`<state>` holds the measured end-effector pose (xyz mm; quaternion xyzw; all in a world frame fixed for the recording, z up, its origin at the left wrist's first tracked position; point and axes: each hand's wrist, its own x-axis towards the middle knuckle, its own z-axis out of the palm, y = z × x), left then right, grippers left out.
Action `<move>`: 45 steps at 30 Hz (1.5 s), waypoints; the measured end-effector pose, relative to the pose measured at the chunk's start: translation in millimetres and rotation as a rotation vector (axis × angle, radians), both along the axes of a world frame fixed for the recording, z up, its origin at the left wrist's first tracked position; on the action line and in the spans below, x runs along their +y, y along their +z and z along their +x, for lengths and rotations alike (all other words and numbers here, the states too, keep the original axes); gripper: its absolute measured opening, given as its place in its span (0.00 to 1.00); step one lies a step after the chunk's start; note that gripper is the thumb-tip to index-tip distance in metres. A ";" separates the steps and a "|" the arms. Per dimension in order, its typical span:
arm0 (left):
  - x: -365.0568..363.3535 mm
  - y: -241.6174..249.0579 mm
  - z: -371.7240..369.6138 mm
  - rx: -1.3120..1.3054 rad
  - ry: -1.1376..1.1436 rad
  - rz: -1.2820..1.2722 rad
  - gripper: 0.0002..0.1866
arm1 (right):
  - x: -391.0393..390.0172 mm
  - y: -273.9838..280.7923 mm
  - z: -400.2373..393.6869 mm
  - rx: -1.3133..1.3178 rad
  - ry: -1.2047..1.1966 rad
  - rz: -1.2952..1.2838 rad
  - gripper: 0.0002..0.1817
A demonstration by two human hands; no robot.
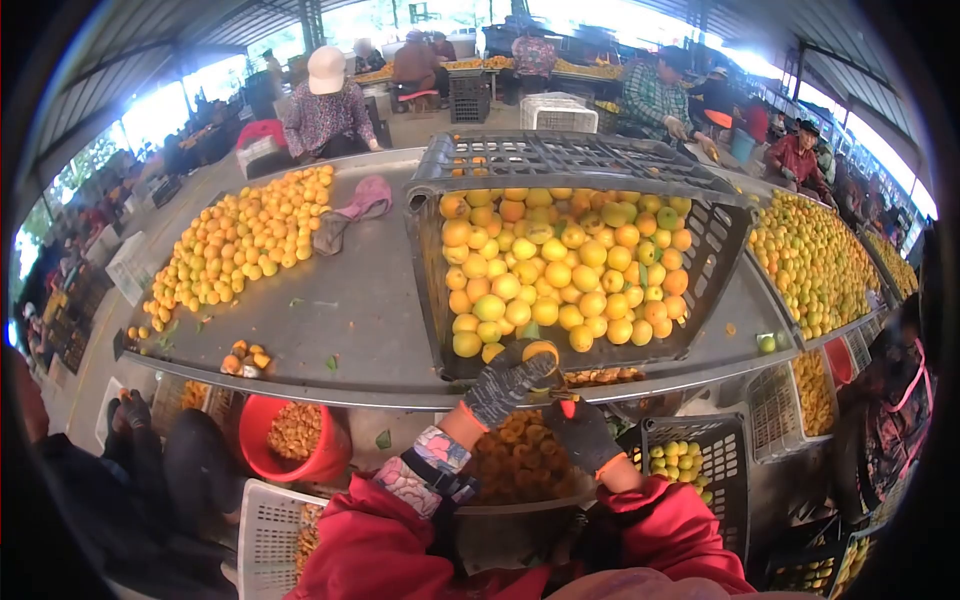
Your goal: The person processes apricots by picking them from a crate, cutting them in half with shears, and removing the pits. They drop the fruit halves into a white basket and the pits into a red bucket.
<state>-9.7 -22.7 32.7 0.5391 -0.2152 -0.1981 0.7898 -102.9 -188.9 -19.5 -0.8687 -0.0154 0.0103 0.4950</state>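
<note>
My left hand (507, 386), in a grey knit glove, is closed around an orange-yellow apricot (541, 351) at the table's front edge. My right hand (585, 437), in a dark glove, is closed just below and to the right on a small tool with a red end (568, 408); the rest of the tool is hidden. Beyond my hands a black crate (428, 300) lies tipped on its side, its open face toward me, full of whole apricots (560, 262). Under my hands stands a tub of cut, brownish-orange fruit pieces (525, 455).
The metal table (370, 300) carries an apricot pile (245, 235), a pink cloth (367, 197) and scraps. A red bucket (262, 440), a white crate (265, 540) and a black crate (735, 470) stand below. A person (330, 115) sits opposite; others sit around.
</note>
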 end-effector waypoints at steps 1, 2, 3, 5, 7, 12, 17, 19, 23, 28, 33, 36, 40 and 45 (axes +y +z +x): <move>-8.5 -18.3 4.1 0.022 -0.013 -0.027 0.22 | 5.3 -0.3 -1.1 0.001 -0.052 0.047 0.21; -17.2 -50.5 16.8 0.045 -0.027 -0.055 0.23 | 14.8 1.7 -2.3 0.001 -0.106 0.093 0.21; -20.8 -60.6 19.9 0.100 -0.045 -0.097 0.24 | 21.1 4.7 -3.3 0.000 -0.161 0.140 0.21; -26.8 -61.6 20.5 0.214 -0.075 -0.181 0.26 | 23.2 15.9 -6.1 0.011 -0.177 0.117 0.21; -18.9 -50.6 18.1 0.354 -0.163 -0.272 0.26 | 19.0 18.1 -4.8 0.027 -0.167 0.056 0.21; 9.4 -3.7 11.8 0.233 -0.130 -0.043 0.23 | -5.3 17.8 -7.2 -0.054 0.030 -0.163 0.17; 13.5 -20.0 26.6 -0.417 -0.018 0.317 0.19 | -10.4 8.2 -3.1 -0.200 0.129 -0.416 0.13; 2.6 -32.9 18.7 0.015 -0.016 -0.047 0.19 | -14.9 -21.2 1.9 -0.559 0.217 -0.747 0.12; -17.8 -43.2 17.3 0.318 -0.044 -0.226 0.26 | 16.9 -2.0 2.6 0.030 -0.177 0.118 0.18; -30.4 -44.9 14.9 0.510 -0.116 -0.367 0.36 | 25.1 12.9 -1.5 0.066 -0.325 -0.098 0.17; -43.6 -38.5 10.9 0.706 0.011 -0.418 0.26 | 26.0 18.6 -0.9 0.051 -0.315 0.011 0.19; -42.9 -51.0 13.5 0.671 -0.053 -0.456 0.22 | 26.7 18.4 -1.8 0.032 -0.318 0.002 0.18; -34.0 -73.2 21.6 0.398 -0.141 -0.337 0.24 | 19.0 13.0 -0.1 -0.049 -0.251 0.080 0.16; 12.1 -20.8 18.8 0.271 -0.146 -0.091 0.26 | 1.4 46.2 -9.1 -0.042 -0.174 0.299 0.14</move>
